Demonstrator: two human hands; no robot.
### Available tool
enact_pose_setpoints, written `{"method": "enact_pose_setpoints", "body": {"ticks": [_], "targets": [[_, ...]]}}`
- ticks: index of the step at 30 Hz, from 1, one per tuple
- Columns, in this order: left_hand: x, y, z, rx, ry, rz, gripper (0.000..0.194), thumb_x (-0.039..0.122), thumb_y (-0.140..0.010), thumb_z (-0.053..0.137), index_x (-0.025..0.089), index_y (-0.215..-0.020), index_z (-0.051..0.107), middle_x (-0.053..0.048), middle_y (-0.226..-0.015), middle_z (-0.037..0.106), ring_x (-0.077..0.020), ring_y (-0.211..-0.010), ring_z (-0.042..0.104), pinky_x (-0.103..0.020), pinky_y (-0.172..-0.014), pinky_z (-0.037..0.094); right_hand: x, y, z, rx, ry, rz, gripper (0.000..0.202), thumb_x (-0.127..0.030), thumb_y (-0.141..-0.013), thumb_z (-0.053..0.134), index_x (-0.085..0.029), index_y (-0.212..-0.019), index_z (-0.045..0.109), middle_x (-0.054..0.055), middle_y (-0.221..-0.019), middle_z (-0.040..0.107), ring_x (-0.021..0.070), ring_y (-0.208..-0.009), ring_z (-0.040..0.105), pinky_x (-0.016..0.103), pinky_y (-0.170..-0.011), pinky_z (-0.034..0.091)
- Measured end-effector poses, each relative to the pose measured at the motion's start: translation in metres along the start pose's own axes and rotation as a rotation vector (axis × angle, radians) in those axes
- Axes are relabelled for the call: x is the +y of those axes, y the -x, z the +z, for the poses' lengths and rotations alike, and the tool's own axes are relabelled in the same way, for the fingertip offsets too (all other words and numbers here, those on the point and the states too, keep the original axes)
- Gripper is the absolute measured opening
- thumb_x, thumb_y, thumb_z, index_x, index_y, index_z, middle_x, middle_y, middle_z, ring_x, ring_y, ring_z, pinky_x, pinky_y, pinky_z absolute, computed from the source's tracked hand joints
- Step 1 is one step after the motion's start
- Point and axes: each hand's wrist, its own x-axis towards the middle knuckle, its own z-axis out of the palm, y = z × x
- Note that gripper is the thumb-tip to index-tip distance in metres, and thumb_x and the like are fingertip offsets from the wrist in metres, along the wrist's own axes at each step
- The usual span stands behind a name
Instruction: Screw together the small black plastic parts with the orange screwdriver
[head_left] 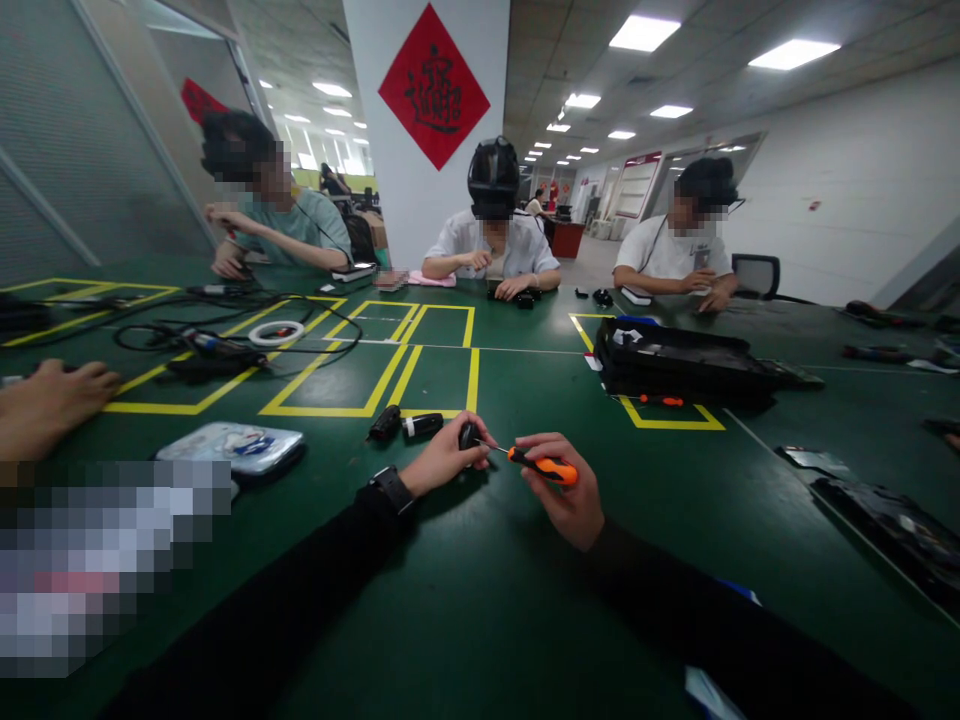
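Note:
My left hand (448, 455), with a dark watch on its wrist, is closed around a small black part (469, 436) whose kind I cannot make out. In my right hand (564, 495) is an orange and black screwdriver (551, 467), gripped by its handle. Its thin shaft points left and its tip reaches the black part or the fingers beside it; contact is not clear. Just beyond my left hand lie two small black cylindrical pieces, one plain dark (385, 424) and one with a white band (423, 426).
A decorated tin case (232, 448) lies left, near another person's hand (56, 400). Black cables (217, 345) and a white ring (276, 333) lie behind it. To the right are a black open casing (675, 360), a second orange screwdriver (661, 400) and dark parts (892, 530). Several people sit opposite.

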Motion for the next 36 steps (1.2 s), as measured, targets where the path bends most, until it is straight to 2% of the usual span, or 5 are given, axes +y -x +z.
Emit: {"method": "enact_pose_setpoints", "body": {"ticks": [5,19,26,31,36], "targets": [[0.003,0.001,0.002,-0.02,-0.01,-0.013,0.022,0.021,-0.075,0.057,0.018,-0.091,0.042,-0.002,-0.088,0.061,-0.0087,-0.061,0.058,-0.026,-0.06,0.049,0.006,-0.001,0.001,-0.143,0.064,-0.03,0.012,-0.022,-0.078,0.058,-0.021,-0.09,0.057,0.007,-0.096,0.06,0.0181,-0.09,0.058,0.035,-0.081,0.048],[0.002,0.001,0.003,-0.028,-0.033,-0.014,0.023,0.021,-0.074,0.057,0.018,-0.091,0.043,-0.002,-0.088,0.061,-0.0093,-0.062,0.058,-0.027,-0.061,0.049,0.007,0.0,0.001,-0.086,0.078,-0.045,0.009,-0.02,-0.077,0.058,-0.02,-0.085,0.059,0.007,-0.09,0.064,0.0178,-0.086,0.06,0.034,-0.079,0.048],[0.003,0.0,0.001,0.03,-0.159,0.068,0.02,0.018,-0.072,0.056,0.018,-0.089,0.046,0.0,-0.083,0.058,-0.0108,-0.069,0.055,-0.027,-0.067,0.047,0.008,-0.003,-0.001,-0.093,0.059,-0.004,0.01,-0.02,-0.076,0.059,-0.021,-0.086,0.061,0.007,-0.096,0.06,0.0184,-0.091,0.057,0.036,-0.083,0.047],[0.007,0.001,0.0,0.119,-0.253,0.068,0.02,0.018,-0.071,0.056,0.018,-0.089,0.049,0.0,-0.086,0.057,-0.0131,-0.082,0.054,-0.028,-0.078,0.043,0.021,-0.005,-0.007,-0.007,0.04,0.116,0.01,-0.024,-0.071,0.067,-0.021,-0.079,0.063,0.004,-0.088,0.055,0.0159,-0.082,0.055,0.032,-0.076,0.047],[0.006,0.001,-0.001,0.122,-0.142,0.025,0.017,0.029,-0.079,0.05,0.019,-0.092,0.048,0.001,-0.08,0.055,-0.0112,-0.072,0.054,-0.025,-0.069,0.043,0.038,-0.008,-0.014,-0.101,-0.316,0.385,0.022,-0.028,-0.067,0.07,-0.02,-0.085,0.061,0.002,-0.088,0.058,0.0126,-0.07,0.059,0.028,-0.064,0.05]]}}
